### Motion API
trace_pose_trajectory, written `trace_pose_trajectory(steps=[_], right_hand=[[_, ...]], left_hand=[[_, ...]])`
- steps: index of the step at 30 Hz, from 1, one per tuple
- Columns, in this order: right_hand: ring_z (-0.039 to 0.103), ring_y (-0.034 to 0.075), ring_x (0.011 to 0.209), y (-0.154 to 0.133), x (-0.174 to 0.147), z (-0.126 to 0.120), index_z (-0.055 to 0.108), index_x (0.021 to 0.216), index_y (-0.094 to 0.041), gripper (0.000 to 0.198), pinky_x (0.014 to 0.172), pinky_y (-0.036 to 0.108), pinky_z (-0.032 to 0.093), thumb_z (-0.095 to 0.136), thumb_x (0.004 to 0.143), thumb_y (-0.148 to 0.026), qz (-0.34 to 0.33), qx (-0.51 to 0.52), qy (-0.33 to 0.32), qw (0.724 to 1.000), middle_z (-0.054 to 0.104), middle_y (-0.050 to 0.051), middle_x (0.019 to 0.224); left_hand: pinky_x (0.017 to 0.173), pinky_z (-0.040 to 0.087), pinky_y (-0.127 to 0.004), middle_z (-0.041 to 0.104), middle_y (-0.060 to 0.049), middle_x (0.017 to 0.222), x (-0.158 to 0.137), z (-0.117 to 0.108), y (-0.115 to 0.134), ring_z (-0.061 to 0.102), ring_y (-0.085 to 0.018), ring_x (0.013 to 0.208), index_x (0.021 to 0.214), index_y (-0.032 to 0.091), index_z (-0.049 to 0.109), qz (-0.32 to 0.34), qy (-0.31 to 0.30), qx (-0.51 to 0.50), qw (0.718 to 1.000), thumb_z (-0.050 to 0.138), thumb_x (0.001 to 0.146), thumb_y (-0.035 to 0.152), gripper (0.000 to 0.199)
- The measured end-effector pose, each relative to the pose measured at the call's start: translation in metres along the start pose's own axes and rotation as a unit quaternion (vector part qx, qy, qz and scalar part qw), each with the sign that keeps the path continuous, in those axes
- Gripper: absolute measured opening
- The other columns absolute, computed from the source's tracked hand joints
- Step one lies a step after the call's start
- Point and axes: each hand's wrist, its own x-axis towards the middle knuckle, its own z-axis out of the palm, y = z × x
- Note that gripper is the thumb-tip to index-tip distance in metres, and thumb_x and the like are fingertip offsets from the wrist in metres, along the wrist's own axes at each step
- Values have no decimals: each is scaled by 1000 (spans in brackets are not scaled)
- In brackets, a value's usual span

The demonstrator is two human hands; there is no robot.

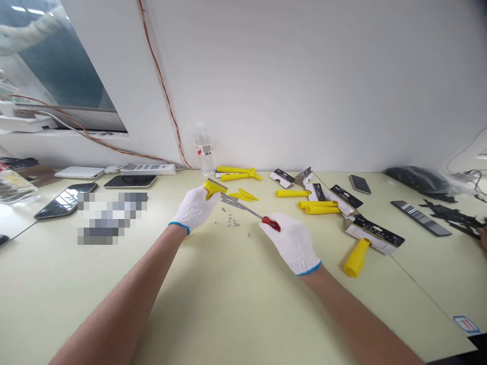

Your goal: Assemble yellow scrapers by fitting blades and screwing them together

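Observation:
My left hand [196, 209], in a white knit glove with a blue cuff, is closed round a yellow scraper head [212, 187] with a metal edge. In my gloved right hand [292, 244] is a screwdriver [271, 223] with a red handle. Its long shaft points left and its tip reaches the scraper head; whether it sits in a screw is too small to tell. Below the shaft lie flat metal blades [233, 202]. Several small screws [230, 221] are scattered on the table, and yellow plastic pieces [247, 195] lie behind the shaft.
Yellow handles [321, 207] with black-and-white cards [375, 233] lie to the right, others [238, 175] by the wall. A water bottle [205, 152] stands at the back. Phones [64, 201] and a power strip [148, 169] are left. Part of another person's hand [483, 235] shows far right.

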Motion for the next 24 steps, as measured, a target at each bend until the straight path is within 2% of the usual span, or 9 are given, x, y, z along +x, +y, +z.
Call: trace_pose_trajectory(steps=[2, 7, 9, 11, 13, 15, 17, 21, 24], right_hand=[[70, 12, 80, -3, 0, -4, 75, 92, -25, 58, 60, 11, 53, 44, 101, -73, 7, 10, -17, 1000, 65, 10, 83], [53, 4, 46, -6, -2, -10, 73, 98, -24, 59, 38, 8, 33, 38, 104, -71, 50, 172, -235, 955, 59, 7, 67], [54, 5, 48, -6, -2, -9, 72, 99, -25, 49, 38, 9, 32, 53, 98, -70, 70, 177, -206, 960, 62, 7, 69], [61, 8, 59, -5, -1, -5, 71, 92, -25, 44, 43, 9, 38, 61, 92, -68, 73, 142, -105, 982, 63, 8, 72], [67, 12, 73, -6, 1, -3, 72, 86, -25, 42, 50, 11, 45, 62, 91, -65, 53, 103, -20, 993, 65, 9, 77], [69, 15, 84, -9, 2, -5, 75, 86, -25, 42, 55, 15, 49, 60, 91, -65, 44, 84, 13, 995, 68, 9, 84], [69, 15, 83, -14, 2, -10, 77, 87, -26, 48, 56, 18, 49, 54, 94, -67, 66, 99, -31, 992, 68, 10, 85], [62, 11, 60, -24, -1, -18, 75, 100, -20, 58, 47, 21, 40, 47, 98, -71, 146, 170, -215, 951, 66, 11, 77], [64, 15, 68, -26, -1, -9, 73, 103, -23, 46, 52, 26, 43, 59, 93, -66, 141, 141, -172, 965, 67, 12, 84]], left_hand=[[59, 36, -28, 61, -2, 69, -1, -1, 2, 50, -16, 62, 74, 22, 51, 1, -5, 5, 1000, 56, 91, 50, 33], [61, 36, -27, 60, -2, 70, -2, -4, 6, 49, -16, 62, 75, 21, 52, 7, -7, 10, 1000, 54, 92, 47, 31], [61, 36, -27, 60, -2, 70, -1, -3, 4, 49, -15, 62, 75, 21, 52, 7, -6, 11, 1000, 54, 92, 47, 31], [59, 36, -28, 60, -2, 70, 0, -1, 1, 49, -16, 61, 74, 20, 53, 6, -1, 16, 1000, 54, 91, 47, 32], [58, 36, -28, 60, -3, 68, 1, 2, -2, 49, -16, 59, 74, 20, 56, 6, 2, 17, 1000, 56, 89, 46, 30], [57, 37, -29, 62, -3, 67, 2, 4, -5, 50, -16, 59, 76, 19, 62, 11, 6, 10, 1000, 59, 89, 43, 27], [59, 39, -29, 65, -4, 70, 2, 4, -4, 55, -16, 63, 83, 17, 68, 14, 9, -4, 1000, 62, 91, 40, 25], [75, 54, -31, 71, -6, 99, 0, 0, 2, 67, -20, 87, 108, 12, 71, 8, 12, -15, 1000, 66, 96, 41, 32], [88, 59, -41, 67, -9, 122, -3, -1, 7, 67, -25, 105, 125, 14, 66, 1, 9, -16, 1000, 65, 98, 41, 38]])
